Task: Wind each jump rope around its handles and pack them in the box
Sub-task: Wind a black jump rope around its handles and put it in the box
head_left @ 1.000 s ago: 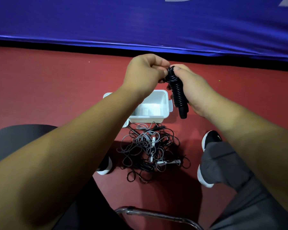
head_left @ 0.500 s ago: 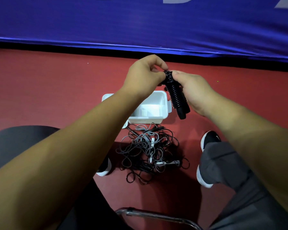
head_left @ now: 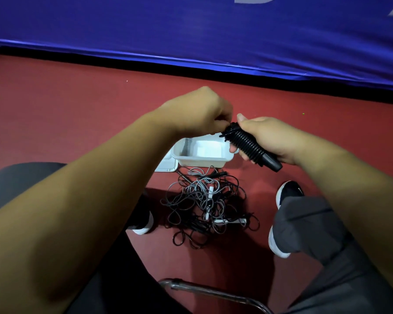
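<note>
Your right hand [head_left: 275,141] grips the wound black jump rope [head_left: 247,145] mid-frame; your left hand [head_left: 202,112] pinches its upper end.

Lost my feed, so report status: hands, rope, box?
Right hand grips wound black rope. Left hand pinches its top end. White box open on floor. Tangled ropes beside box, not blocking it.

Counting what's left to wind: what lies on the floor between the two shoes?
In the head view, a tangled pile of black and grey ropes lies between the left shoe and the right shoe.
</note>
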Demonstrator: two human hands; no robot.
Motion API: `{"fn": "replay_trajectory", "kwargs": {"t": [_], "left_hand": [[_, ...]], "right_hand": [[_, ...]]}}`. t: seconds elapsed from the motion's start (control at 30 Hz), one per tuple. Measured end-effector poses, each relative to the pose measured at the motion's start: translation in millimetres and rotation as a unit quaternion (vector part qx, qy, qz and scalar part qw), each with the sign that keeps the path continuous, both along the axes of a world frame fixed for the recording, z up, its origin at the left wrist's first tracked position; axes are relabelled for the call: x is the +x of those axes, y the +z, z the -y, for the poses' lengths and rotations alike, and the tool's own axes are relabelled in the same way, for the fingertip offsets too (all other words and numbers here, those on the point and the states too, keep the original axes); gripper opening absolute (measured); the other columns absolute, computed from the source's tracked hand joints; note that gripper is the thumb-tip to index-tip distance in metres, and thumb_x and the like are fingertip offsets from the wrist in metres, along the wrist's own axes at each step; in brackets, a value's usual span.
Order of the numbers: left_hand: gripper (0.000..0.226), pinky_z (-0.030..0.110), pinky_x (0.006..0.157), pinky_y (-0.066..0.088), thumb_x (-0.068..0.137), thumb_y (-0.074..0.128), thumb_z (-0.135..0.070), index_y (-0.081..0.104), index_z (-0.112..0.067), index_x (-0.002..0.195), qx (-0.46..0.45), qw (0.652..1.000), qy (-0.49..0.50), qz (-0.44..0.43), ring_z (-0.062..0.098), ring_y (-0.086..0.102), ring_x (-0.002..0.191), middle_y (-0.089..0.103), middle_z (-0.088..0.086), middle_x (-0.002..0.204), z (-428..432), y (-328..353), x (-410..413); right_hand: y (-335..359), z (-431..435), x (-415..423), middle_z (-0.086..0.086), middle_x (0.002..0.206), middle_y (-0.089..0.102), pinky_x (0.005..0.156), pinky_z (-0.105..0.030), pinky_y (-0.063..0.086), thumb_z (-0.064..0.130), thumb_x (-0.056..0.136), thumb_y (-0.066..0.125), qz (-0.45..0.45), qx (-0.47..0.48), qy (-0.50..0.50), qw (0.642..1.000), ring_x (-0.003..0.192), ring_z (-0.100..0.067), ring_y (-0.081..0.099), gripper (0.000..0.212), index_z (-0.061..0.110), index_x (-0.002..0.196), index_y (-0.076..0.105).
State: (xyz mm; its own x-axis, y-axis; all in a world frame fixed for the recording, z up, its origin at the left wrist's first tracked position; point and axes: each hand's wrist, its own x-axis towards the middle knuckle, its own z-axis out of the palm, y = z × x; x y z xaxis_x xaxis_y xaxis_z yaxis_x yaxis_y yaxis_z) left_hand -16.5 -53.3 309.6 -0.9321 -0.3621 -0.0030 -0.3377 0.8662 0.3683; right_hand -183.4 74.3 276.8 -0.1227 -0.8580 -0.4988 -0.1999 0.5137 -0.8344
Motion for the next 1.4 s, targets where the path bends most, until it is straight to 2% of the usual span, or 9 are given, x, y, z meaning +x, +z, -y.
{"fn": "replay_trajectory", "kwargs": {"t": [0.17, 0.3, 0.47, 0.53, 0.67, 0.87, 1.07, 1.2, 1.4], "left_hand": [[0.012, 0.036, 0.072, 0.045, 0.084, 0.066, -0.023, 0.073, -0.015, 0.088, -0.006, 0.996, 0.026, -0.084, 0.017, 0.058, 0.075, 0.066, -0.001, 0.082, -8, -20, -3], [0.004, 0.023, 0.064, 0.048, 0.083, 0.071, -0.016, 0.074, -0.012, 0.082, 0.195, 0.940, 0.208, -0.189, 0.001, 0.057, 0.061, 0.067, -0.007, 0.067, -15, -22, -4], [0.022, 0.023, 0.062, 0.049, 0.086, 0.065, -0.010, 0.069, 0.011, 0.083, 0.382, 0.833, 0.309, -0.254, 0.015, 0.058, 0.061, 0.066, 0.009, 0.069, -27, -18, -16], [0.022, 0.018, 0.054, 0.045, 0.091, 0.061, -0.007, 0.068, 0.010, 0.078, 0.422, 0.807, 0.320, -0.262, 0.014, 0.053, 0.056, 0.061, 0.012, 0.069, -28, -12, -18], [0.015, 0.030, 0.058, 0.028, 0.089, 0.057, -0.022, 0.062, -0.012, 0.078, 0.462, 0.806, 0.322, -0.184, 0.018, 0.052, 0.065, 0.060, 0.002, 0.072, -13, -8, -16], [0.023, 0.037, 0.062, 0.031, 0.089, 0.064, -0.035, 0.065, -0.013, 0.086, 0.462, 0.832, 0.285, -0.112, 0.021, 0.048, 0.074, 0.058, 0.008, 0.075, -7, -13, -17], [0.023, 0.032, 0.056, 0.033, 0.089, 0.056, -0.023, 0.069, -0.007, 0.078, 0.458, 0.841, 0.277, -0.079, 0.021, 0.048, 0.067, 0.060, 0.008, 0.076, -12, -16, -20], [0.022, 0.032, 0.056, 0.033, 0.089, 0.052, -0.016, 0.065, -0.003, 0.077, 0.518, 0.798, 0.280, -0.132, 0.018, 0.047, 0.062, 0.062, 0.010, 0.074, -20, -20, -24], [0.017, 0.033, 0.058, 0.034, 0.089, 0.051, -0.012, 0.061, -0.003, 0.078, 0.568, 0.749, 0.274, -0.203, 0.021, 0.049, 0.065, 0.060, 0.013, 0.077, -16, -13, -24]], "right_hand": [[-6, 0, -7, -0.011, 0.083, 0.073, 0.052, -0.034, 0.047, 0.053, 0.111, 0.044, 0.053, 0.002, 0.014, 0.999, 0.057, -0.024, 0.058, 0.049, 0.009, 0.110, 0.064], [-3, -2, -12, -0.013, 0.089, 0.064, 0.048, -0.032, 0.053, 0.057, 0.102, 0.055, 0.109, 0.003, 0.040, 0.993, 0.062, -0.023, 0.057, 0.049, 0.013, 0.123, 0.064], [-6, 6, -16, -0.008, 0.086, 0.063, 0.056, -0.039, 0.055, 0.058, 0.097, 0.069, -0.059, 0.009, 0.097, 0.993, 0.064, -0.025, 0.061, 0.048, 0.018, 0.119, 0.056], [-7, 8, -14, -0.005, 0.081, 0.064, 0.058, -0.041, 0.054, 0.060, 0.092, 0.072, -0.127, -0.003, 0.104, 0.986, 0.061, -0.022, 0.063, 0.044, 0.024, 0.113, 0.057], [-8, 10, -8, 0.001, 0.085, 0.066, 0.067, -0.035, 0.047, 0.062, 0.095, 0.069, -0.201, -0.060, 0.073, 0.975, 0.068, -0.016, 0.060, 0.038, 0.027, 0.106, 0.059], [-16, 3, -6, 0.005, 0.080, 0.064, 0.063, -0.034, 0.048, 0.062, 0.091, 0.073, -0.209, -0.054, 0.044, 0.975, 0.064, -0.015, 0.062, 0.038, 0.027, 0.096, 0.059], [-16, 1, -1, 0.000, 0.093, 0.072, 0.064, -0.033, 0.051, 0.062, 0.088, 0.075, -0.216, -0.019, 0.051, 0.975, 0.069, -0.018, 0.067, 0.041, 0.029, 0.107, 0.062], [-14, 2, 3, 0.002, 0.093, 0.070, 0.055, -0.029, 0.041, 0.058, 0.094, 0.070, -0.260, -0.015, 0.061, 0.964, 0.067, -0.013, 0.064, 0.035, 0.030, 0.113, 0.061], [-7, 9, 5, -0.003, 0.089, 0.066, 0.044, -0.020, 0.042, 0.055, 0.099, 0.067, -0.247, -0.032, 0.026, 0.968, 0.064, -0.016, 0.059, 0.036, 0.020, 0.107, 0.061]]}}
